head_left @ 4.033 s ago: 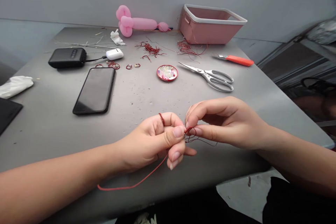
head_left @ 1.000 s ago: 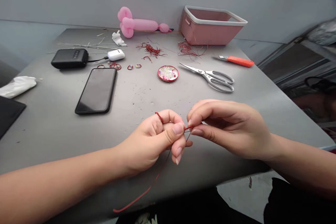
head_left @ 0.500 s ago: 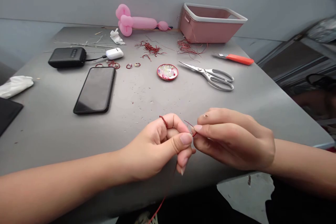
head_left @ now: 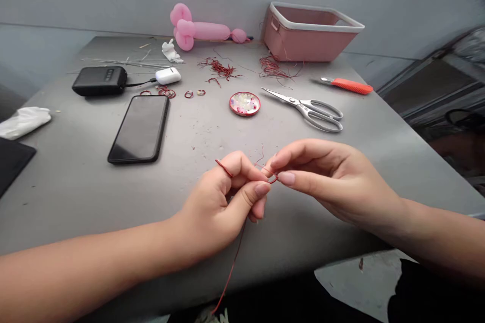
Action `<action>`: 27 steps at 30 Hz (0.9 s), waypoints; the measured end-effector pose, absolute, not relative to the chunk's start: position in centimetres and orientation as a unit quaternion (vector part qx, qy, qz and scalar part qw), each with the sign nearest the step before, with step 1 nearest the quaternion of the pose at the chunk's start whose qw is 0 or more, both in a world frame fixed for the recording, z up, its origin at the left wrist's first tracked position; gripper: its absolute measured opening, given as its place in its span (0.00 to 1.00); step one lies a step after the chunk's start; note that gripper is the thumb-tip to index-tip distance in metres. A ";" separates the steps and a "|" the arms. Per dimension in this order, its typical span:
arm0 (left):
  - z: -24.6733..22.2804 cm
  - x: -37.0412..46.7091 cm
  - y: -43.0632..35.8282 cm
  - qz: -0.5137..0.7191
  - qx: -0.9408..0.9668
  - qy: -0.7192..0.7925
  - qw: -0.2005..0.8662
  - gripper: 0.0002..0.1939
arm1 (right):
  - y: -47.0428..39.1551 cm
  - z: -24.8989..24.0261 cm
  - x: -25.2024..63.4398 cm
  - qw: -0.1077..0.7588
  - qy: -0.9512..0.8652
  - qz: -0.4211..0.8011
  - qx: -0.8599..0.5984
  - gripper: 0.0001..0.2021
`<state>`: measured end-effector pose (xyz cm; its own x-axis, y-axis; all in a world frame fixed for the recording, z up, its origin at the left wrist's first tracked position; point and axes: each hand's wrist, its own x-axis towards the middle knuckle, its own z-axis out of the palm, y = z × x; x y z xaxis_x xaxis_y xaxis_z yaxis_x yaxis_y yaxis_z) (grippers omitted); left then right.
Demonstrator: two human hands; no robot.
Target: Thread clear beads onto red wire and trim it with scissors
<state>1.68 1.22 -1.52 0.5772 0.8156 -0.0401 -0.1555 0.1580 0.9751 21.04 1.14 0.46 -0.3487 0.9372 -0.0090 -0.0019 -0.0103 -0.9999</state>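
Observation:
Between thumb and index finger, my left hand [head_left: 227, 194] pinches a small red cord ring [head_left: 273, 179]. My right hand [head_left: 329, 176] meets it from the other side, thumb and fingertips closed on the same cord. A thin loose end curls up above the fingertips. A long red cord [head_left: 232, 268] hangs from below my left hand toward my lap. Another red loop [head_left: 224, 168] sits around my left index finger. Beyond my hands lie a round red-rimmed dish of beads [head_left: 245, 104] and steel scissors [head_left: 308, 111], both apart from my fingers.
On the grey table [head_left: 189, 202] are a phone [head_left: 139, 128], a black power bank [head_left: 99, 81], a white earphone case [head_left: 167, 76], red cord scraps [head_left: 220, 68], several small rings [head_left: 166, 92] and an orange-handled cutter [head_left: 352, 86]. Behind stand a pink basket [head_left: 303, 40] and a pink balloon [head_left: 210, 31].
Both hands have risen slightly away from me. My right hand has turned so its thumb shows in front, and the red ring between the fingertips is now more visible.

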 end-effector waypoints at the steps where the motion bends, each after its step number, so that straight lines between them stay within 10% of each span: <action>1: -1.5 1.6 1.2 0.345 0.546 0.303 0.701 0.08 | 1.2 0.4 21.1 0.405 -0.547 0.611 -0.404 0.04; 10: -1.3 1.7 1.5 0.259 0.619 0.318 0.670 0.08 | 1.2 0.3 21.1 0.414 -0.527 0.626 -0.398 0.12; 27: -1.2 1.7 1.6 0.345 0.502 0.254 0.751 0.04 | 0.4 0.7 22.0 0.451 -0.841 0.106 -0.281 0.12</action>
<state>1.70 1.58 -1.20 0.6328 0.7736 -0.0342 -0.2646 0.2575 0.9293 21.98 0.44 0.68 -0.4358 0.5682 0.6980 0.3763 0.8195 -0.4322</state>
